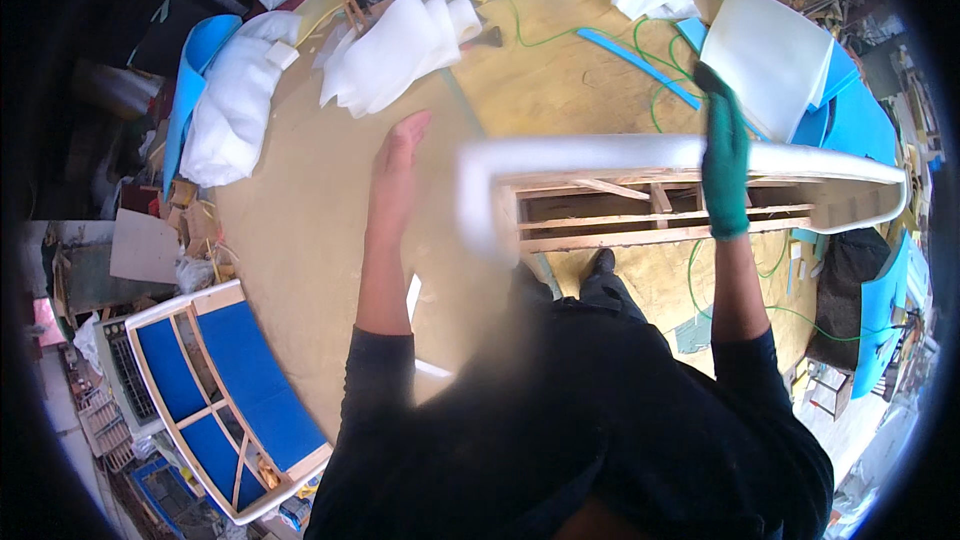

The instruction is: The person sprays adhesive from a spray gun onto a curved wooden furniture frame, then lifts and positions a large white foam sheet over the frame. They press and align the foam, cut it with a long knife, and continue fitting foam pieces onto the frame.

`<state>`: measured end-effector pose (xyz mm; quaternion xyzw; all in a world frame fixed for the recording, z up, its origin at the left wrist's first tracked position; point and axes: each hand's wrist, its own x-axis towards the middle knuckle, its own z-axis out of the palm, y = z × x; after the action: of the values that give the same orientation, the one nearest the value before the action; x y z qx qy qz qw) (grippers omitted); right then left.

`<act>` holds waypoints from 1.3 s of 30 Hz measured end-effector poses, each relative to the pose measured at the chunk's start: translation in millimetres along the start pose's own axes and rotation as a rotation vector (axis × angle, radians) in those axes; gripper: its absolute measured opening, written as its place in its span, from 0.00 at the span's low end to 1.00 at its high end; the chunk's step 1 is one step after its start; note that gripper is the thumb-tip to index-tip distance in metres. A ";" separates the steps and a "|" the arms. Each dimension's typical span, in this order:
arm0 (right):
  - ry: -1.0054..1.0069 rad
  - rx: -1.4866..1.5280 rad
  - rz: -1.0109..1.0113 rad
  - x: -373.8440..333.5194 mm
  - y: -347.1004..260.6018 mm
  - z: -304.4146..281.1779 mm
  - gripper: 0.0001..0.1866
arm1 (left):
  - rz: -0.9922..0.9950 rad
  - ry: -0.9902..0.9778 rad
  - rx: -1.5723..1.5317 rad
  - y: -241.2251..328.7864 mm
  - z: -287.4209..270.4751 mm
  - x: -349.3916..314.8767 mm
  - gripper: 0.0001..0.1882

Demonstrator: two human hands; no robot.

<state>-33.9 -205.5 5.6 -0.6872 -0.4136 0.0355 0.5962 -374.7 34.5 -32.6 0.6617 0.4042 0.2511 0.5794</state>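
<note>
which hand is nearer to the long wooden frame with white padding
Right. The green-gloved right hand overlaps the long wooden frame with white padding in this view; the bare left hand is apart from it, off its left end.

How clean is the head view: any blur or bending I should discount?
Head view: a hazy smear blurs the left end of the white-edged wooden frame and part of the dark top; green-gloved right hand and bare left hand readable; blue-panelled frame sits where fisheye bending is strong; corners black.
</note>
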 end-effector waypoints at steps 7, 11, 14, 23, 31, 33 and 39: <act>0.216 -0.430 0.182 -130.1 83.9 -123.9 0.23 | 0.017 -0.140 0.182 -37.2 50.1 24.9 0.27; 0.266 -0.046 0.667 -231.5 143.9 -137.0 0.23 | 0.059 -0.149 0.235 -42.4 54.4 33.9 0.27; 0.109 0.065 0.867 -276.2 166.5 -139.9 0.24 | 0.040 -0.093 0.316 -23.8 50.0 30.0 0.27; -0.217 -0.156 0.916 -413.9 235.6 -258.4 0.26 | 0.502 -0.075 1.163 14.4 157.4 31.4 0.29; 0.613 0.084 1.350 -575.9 219.0 -426.4 0.21 | 0.640 -0.225 1.199 73.8 357.0 59.3 0.41; 0.816 0.116 1.341 -618.3 200.0 -456.8 0.22 | 0.623 -0.272 1.159 90.4 403.1 62.5 0.42; 1.086 0.176 1.382 -675.8 168.4 -471.5 0.20 | 0.565 -0.384 1.108 135.5 525.3 55.9 0.41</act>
<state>-132.7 -981.8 -302.6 -0.6570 0.4391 0.0884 0.6064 109.4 -215.8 -15.1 0.9764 0.1736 0.0254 0.1257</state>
